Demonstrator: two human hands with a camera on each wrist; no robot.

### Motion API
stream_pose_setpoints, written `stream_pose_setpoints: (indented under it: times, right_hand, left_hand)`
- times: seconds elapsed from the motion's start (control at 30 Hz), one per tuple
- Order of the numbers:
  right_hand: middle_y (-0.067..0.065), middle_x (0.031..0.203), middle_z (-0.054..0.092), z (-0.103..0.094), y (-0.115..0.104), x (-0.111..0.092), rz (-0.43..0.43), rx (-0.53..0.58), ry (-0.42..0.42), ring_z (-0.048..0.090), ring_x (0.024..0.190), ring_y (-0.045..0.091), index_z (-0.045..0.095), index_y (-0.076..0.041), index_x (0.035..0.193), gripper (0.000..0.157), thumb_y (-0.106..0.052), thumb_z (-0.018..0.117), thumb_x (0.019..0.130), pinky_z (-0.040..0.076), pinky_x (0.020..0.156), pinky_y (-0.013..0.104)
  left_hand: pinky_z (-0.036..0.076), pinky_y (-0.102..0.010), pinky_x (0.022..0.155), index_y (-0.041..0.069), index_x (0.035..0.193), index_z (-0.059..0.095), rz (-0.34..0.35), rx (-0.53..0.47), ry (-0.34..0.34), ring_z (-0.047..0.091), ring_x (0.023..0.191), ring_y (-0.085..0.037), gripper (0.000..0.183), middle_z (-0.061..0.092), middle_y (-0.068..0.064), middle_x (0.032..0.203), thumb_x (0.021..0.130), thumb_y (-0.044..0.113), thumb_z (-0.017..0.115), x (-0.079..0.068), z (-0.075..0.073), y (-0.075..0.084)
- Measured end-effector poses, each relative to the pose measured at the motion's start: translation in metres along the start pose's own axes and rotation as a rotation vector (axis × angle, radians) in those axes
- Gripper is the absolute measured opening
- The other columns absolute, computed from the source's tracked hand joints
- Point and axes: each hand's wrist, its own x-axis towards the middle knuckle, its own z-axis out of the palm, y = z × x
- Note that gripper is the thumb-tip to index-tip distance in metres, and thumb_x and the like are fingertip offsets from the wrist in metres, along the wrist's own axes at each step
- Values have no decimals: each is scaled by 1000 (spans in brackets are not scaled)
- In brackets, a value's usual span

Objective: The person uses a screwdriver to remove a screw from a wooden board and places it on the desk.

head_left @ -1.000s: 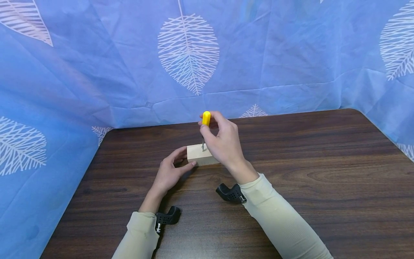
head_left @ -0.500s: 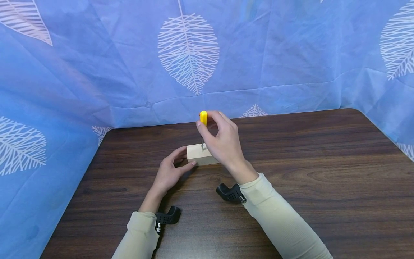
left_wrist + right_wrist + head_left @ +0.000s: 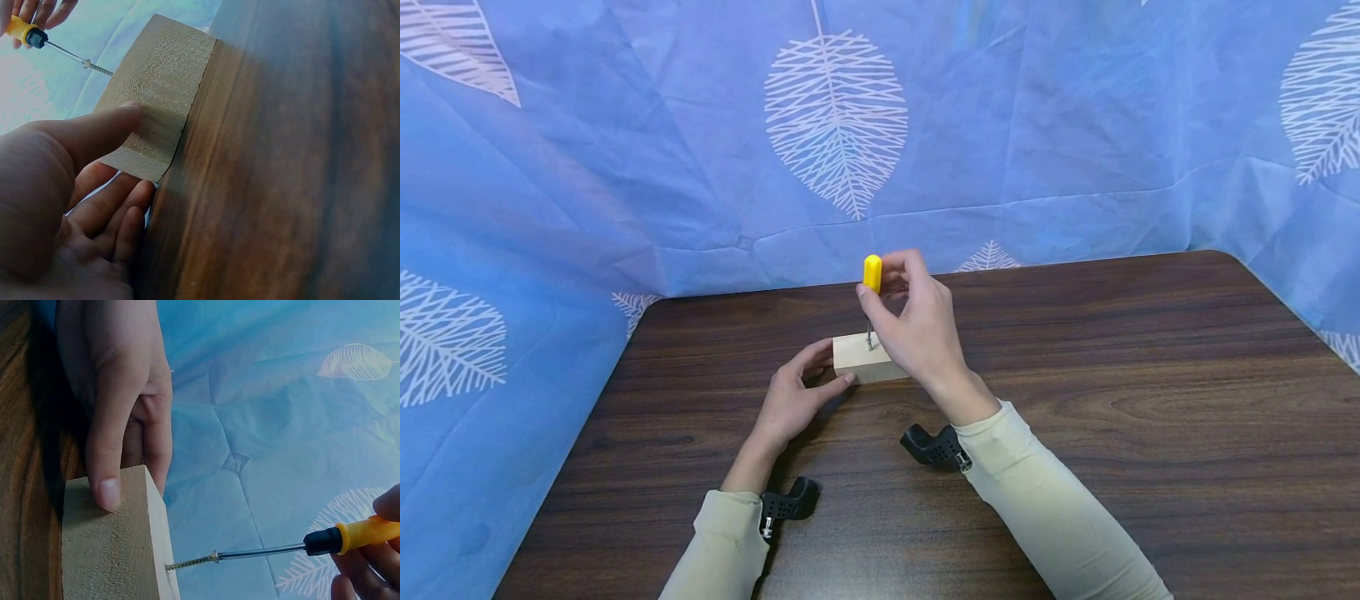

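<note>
A pale wooden block (image 3: 868, 368) lies on the table, gripped at its left end by my left hand (image 3: 793, 400), thumb on the near face and fingers behind. From the block's top face a screw (image 3: 190, 562) stands up, much of its thread still showing. The tip of a screwdriver (image 3: 872, 273) with a yellow handle and black collar sits at the screw head, its shaft (image 3: 262, 552) in line with the screw. My right hand (image 3: 925, 333) pinches the yellow handle between thumb and fingers, and it hides the block's right end in the head view.
The dark wood-grain table (image 3: 1112, 400) spreads out around the block. Behind it and at the sides hangs a blue cloth (image 3: 700, 167) with white leaf prints. A black wrist mount (image 3: 936, 447) sits at the right cuff, another black mount (image 3: 793, 500) at the left.
The screwdriver handle has tipped slightly to the left, and my right thumb and fingers have shifted on it. My left hand and the block stay in place.
</note>
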Motion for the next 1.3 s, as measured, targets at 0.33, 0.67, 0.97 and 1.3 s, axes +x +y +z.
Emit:
stream_pose_setpoints:
  times: [0.33, 0.67, 0.97, 1.3]
  right_hand:
    - [8, 106, 79, 1, -1, 1, -18, 4, 14, 74, 94, 20, 74, -6, 117, 21, -17, 75, 99, 64, 89, 41]
    - [8, 103, 79, 1, -1, 1, -19, -11, 5, 72, 94, 21, 74, -6, 117, 20, -15, 73, 99, 60, 86, 49]
    - [8, 98, 76, 0, -1, 1, -13, -27, 10, 69, 91, 22, 72, -3, 112, 18, -14, 70, 97, 57, 88, 52]
    - [5, 99, 74, 1, 1, 0, -7, -29, -3, 67, 93, 20, 70, -8, 115, 21, -24, 74, 102, 54, 77, 42]
  left_hand:
    - [47, -54, 120, 25, 155, 58, -4, 0, 0, 61, 139, -31, 63, 68, -7, 147, 97, 28, 84, 0, 0, 1]
    - [48, -56, 119, 26, 155, 58, -8, 6, 1, 61, 139, -32, 63, 68, -8, 147, 97, 29, 83, 0, 0, 0]
    - [47, -55, 120, 26, 154, 59, -5, 0, -3, 61, 140, -31, 63, 68, -7, 147, 97, 29, 83, 0, 0, 0]
    - [47, -55, 120, 26, 155, 58, -6, 4, 0, 61, 140, -31, 63, 68, -7, 147, 97, 29, 83, 0, 0, 0]
